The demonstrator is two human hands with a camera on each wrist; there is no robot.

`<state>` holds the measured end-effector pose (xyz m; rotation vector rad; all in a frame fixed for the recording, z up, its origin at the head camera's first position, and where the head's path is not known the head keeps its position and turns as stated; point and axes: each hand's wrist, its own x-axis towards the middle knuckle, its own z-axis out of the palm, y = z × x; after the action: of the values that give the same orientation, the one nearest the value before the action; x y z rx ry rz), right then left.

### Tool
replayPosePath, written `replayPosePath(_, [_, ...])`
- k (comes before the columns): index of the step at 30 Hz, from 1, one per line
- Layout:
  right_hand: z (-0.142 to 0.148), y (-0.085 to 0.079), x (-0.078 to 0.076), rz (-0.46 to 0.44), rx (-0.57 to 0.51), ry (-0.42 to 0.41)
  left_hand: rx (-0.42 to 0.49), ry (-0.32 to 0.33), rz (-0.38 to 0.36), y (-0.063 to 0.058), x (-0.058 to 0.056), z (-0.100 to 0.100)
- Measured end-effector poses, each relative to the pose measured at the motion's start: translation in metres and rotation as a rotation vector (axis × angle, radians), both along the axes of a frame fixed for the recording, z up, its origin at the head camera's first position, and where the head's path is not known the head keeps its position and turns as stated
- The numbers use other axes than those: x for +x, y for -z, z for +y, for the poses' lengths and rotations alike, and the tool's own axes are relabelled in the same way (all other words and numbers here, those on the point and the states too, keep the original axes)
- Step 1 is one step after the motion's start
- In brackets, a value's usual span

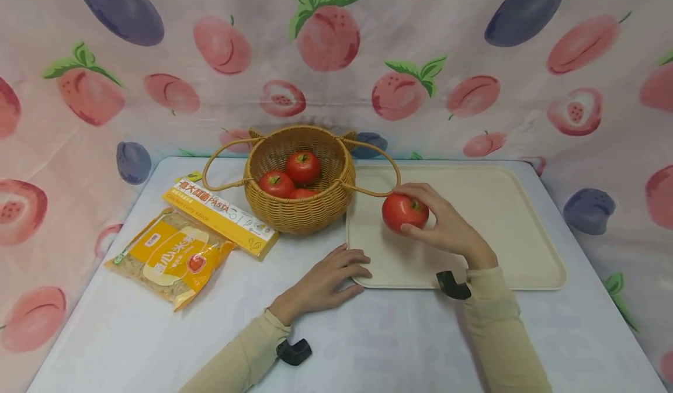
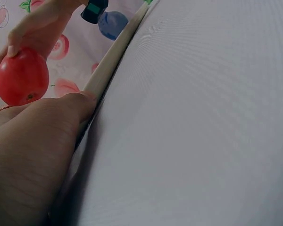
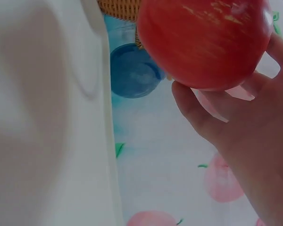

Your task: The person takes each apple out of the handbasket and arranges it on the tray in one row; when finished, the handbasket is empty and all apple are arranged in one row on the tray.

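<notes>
My right hand [image 1: 447,226] grips a red apple [image 1: 403,212] between thumb and fingers, above the left part of a cream tray [image 1: 489,223]. In the right wrist view, the apple [image 3: 207,42] shows its streaked side, and the fingers reach around it. My left hand [image 1: 331,279] rests at the tray's front left corner, fingers loosely extended over the rim. Seen from the left wrist, the thumb lies along the tray's edge [image 2: 104,77]. Left of the tray stands a wicker basket [image 1: 299,212] holding red apples [image 1: 303,167], the lowest partly hidden by the basket's front wall.
A yellow and white pasta box [image 1: 226,215] lies left of the basket. In front of it is an orange and clear food packet [image 1: 170,256]. The basket's two loop handles [image 1: 375,193] stick out sideways, the right one over the tray. A fruit-print cloth [image 1: 326,107] hangs behind the table.
</notes>
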<state>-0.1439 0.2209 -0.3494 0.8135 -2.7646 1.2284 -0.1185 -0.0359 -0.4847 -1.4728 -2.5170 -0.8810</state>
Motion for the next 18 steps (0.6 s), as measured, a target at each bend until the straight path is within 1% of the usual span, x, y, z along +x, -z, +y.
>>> replayPosePath(3, [0.005,0.012,-0.002,-0.017,0.006,-0.014,-0.002,0.003,0.001,-0.001,0.000,0.001])
replayPosePath(9, [0.017,0.044,-0.015,-0.025,0.049,-0.038,-0.002,0.004,-0.001,-0.002,0.000,0.001])
replayPosePath(14, [0.016,0.055,-0.017,-0.064,0.085,-0.035,-0.007,0.002,-0.005,-0.002,0.000,0.001])
replayPosePath(18, [0.015,0.060,-0.015,-0.088,0.124,-0.009,-0.002,0.002,-0.009,-0.002,0.001,0.001])
